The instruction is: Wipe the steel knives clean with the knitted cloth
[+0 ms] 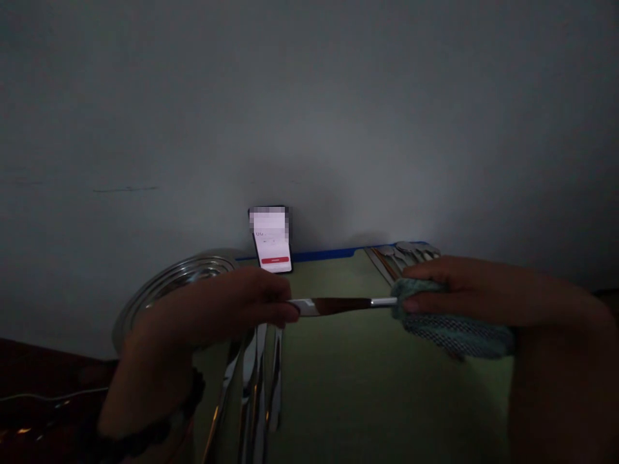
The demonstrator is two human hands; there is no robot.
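My left hand pinches one end of a shiny metal piece of cutlery and holds it level above the table. My right hand is closed around a blue-green woven cloth, which wraps the other end of the cutlery. Which kind of utensil it is stays hidden by the cloth and fingers. A dark beaded band circles my left wrist.
A pale green table with a blue far edge stands against a grey wall. Several metal utensils lie below my left hand, more at the back right. A steel plate leans at left. A lit phone stands against the wall.
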